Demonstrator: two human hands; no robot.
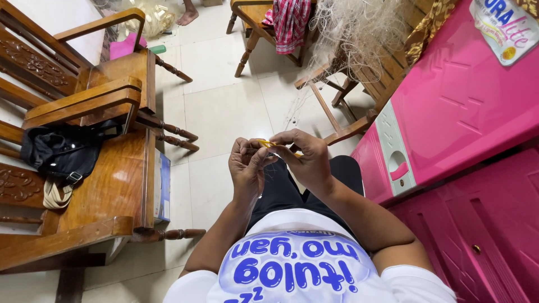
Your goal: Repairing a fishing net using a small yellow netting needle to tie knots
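My left hand (247,164) and my right hand (307,157) meet in front of me above my lap. Both pinch a small yellow tool (268,145) held between the fingertips. Thin, pale net thread runs from it up to a mass of fine fishing net (355,28) draped over a wooden chair at the top. The thread itself is barely visible between my fingers. I am seated, wearing black trousers and a white shirt.
Two wooden armchairs (106,146) stand to the left; a black bag (59,151) lies on the near one. A pink plastic cabinet (460,106) fills the right side. A checked cloth (289,19) hangs on a far chair. Someone's bare foot (188,17) shows at the top.
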